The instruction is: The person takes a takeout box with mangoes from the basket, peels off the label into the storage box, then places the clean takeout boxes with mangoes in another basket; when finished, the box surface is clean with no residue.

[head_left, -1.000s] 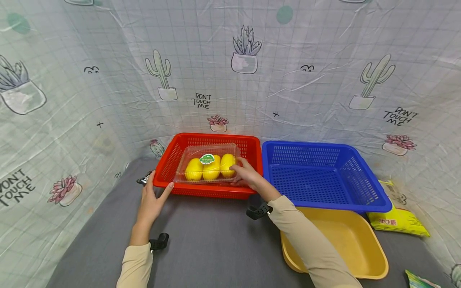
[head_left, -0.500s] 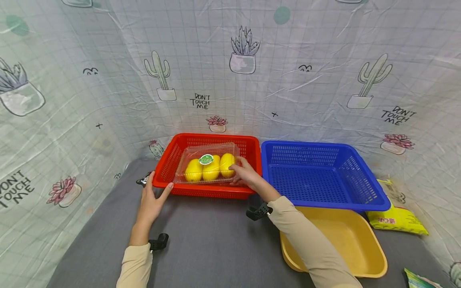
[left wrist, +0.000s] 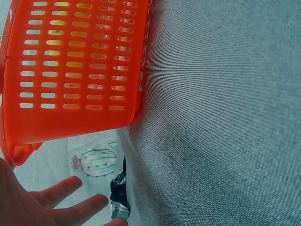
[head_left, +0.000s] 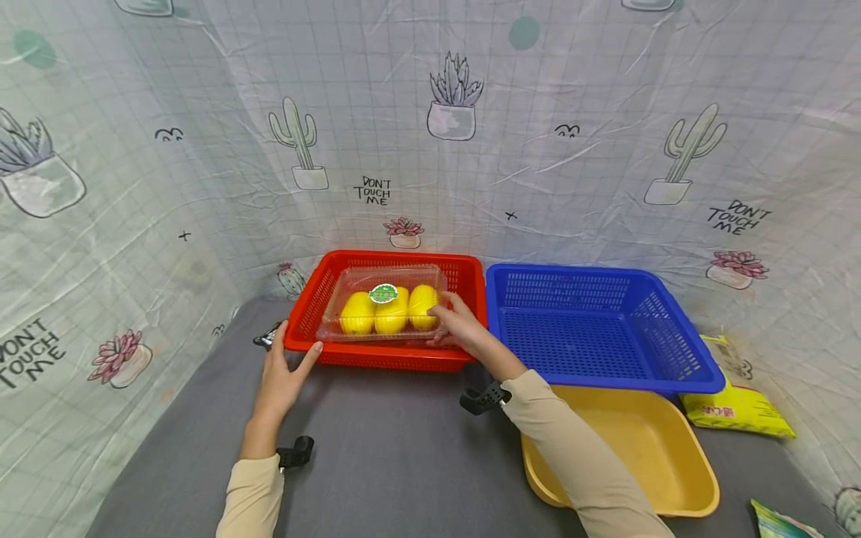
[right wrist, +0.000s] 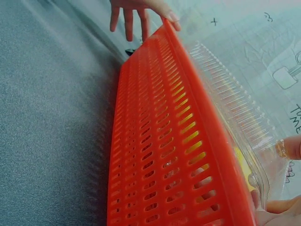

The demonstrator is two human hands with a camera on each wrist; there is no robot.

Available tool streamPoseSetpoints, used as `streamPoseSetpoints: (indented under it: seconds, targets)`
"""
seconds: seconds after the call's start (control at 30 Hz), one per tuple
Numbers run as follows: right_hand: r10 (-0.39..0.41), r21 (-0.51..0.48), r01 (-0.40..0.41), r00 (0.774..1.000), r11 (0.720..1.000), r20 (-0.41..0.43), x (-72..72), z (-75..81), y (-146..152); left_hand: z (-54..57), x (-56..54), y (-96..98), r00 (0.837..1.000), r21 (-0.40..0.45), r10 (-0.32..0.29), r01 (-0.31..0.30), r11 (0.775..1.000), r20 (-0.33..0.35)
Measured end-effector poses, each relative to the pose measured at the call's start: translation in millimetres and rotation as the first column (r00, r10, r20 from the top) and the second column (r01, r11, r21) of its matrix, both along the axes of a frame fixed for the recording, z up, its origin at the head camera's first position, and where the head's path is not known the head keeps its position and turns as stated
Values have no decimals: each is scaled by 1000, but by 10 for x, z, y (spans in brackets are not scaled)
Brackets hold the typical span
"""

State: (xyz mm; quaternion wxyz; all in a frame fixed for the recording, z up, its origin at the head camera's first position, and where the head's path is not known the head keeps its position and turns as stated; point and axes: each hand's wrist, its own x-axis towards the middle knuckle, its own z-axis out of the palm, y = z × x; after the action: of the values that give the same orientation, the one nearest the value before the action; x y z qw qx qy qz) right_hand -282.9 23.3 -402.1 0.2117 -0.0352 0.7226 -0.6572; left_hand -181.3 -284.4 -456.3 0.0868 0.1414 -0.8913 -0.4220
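Note:
A clear plastic fruit box (head_left: 363, 279) with a green-and-white label holds several yellow fruits (head_left: 390, 314). It lies inside the red basket (head_left: 397, 360), with its lid above the rim in the right wrist view. My right hand (head_left: 460, 323) grips the box's right end, thumb and fingers on opposite sides of the clear plastic. At the basket's front left corner is my left hand (head_left: 285, 377); its thumb touches the rim, while the other fingers stretch out straight and spread beside the corner in the left wrist view.
A blue basket (head_left: 605, 383) stands right of the red one. In front of it is a yellow basin (head_left: 646, 448), partly under my right sleeve. Yellow packets (head_left: 740, 403) lie at the right; a small black packet (head_left: 267, 335) lies left of the red basket. A patterned curtain (head_left: 377, 112) hangs behind.
The fruit box has shifted slightly left and back inside the red basket, with my right hand still on its right end. My left hand stays at the corner.

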Motion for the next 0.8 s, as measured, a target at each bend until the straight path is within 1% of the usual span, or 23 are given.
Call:
streamPoseSetpoints:
  seconds: [0.2,0.43,0.57,0.67,0.8]
  targets:
    - [-6,-34,6,1000,999,8,28,42,17,4,2,-6,1000,-1,2,-2,1000,4]
    - [-9,-38,9,1000,999,-12,69,85,55,14,6,-5,1000,-7,0,0,1000,9]
    - [-11,-51,11,1000,999,-8,88,111,69,23,12,2,1000,-10,2,-2,1000,11]
    - [-12,-63,11,1000,998,-15,105,141,78,28,14,9,1000,-12,3,-3,1000,5]
    - [0,-83,-3,999,997,-40,141,181,92,22,11,12,1000,-15,3,-3,1000,-20]
